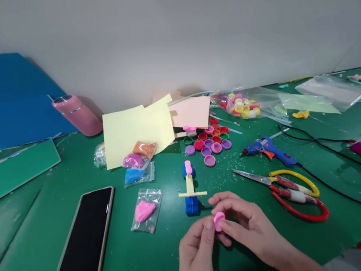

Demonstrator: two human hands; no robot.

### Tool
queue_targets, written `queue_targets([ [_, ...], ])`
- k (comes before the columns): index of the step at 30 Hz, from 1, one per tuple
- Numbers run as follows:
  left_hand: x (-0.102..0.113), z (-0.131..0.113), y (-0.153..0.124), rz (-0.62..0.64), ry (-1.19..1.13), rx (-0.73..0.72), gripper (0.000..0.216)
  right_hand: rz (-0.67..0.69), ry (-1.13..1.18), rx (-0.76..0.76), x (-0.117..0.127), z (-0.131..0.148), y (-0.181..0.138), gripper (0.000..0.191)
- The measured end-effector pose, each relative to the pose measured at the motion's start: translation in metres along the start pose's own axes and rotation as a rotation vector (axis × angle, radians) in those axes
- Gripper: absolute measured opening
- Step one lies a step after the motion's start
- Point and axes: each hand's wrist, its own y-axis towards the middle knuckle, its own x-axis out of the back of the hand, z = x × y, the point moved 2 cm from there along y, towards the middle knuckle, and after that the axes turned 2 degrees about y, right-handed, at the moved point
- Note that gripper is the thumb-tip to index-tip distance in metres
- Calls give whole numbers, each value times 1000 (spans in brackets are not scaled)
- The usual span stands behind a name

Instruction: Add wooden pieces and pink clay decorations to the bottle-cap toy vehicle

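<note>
My left hand [199, 246] and my right hand [248, 225] meet low in the middle, closed around a small round pink piece [219, 221]. Whether it is a bottle cap or shaped clay I cannot tell. My right thumb presses its right side, while my left thumb and forefinger pinch its left edge. Just beyond my hands lies a small toy vehicle [190, 188] with a pale yellow stick body, a crossing stick, blue pieces at both ends and pink on top. A zip bag of pink clay [146, 209] rests to the left.
Loose bottle caps [216, 147] lie beyond the toy. Scissors [286, 187] and a blue glue gun [269, 149] with its cord are at right. A phone [83, 243] lies left. Behind are yellow paper sheets [131, 127], a pink tumbler [77, 114] and a bag of caps [238, 104].
</note>
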Motion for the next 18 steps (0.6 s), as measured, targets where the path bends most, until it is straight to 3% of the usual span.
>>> queue_targets([
  [3, 0, -1, 0, 27, -29, 26, 22, 9, 0, -3, 2, 4, 0, 9],
  [7, 1, -3, 1, 41, -86, 101, 25, 116, -314, 116, 7, 17, 2, 20],
  [11, -1, -3, 1, 141, -166, 190, 21, 231, -507, 206, 9, 21, 5, 29],
  [14, -2, -2, 2, 169, -311, 240, 19, 178, -509, 254, 8, 17, 4, 37],
  [18, -1, -2, 5, 58, -427, 265, 13, -10, -566, 418, 6, 7, -2, 35],
])
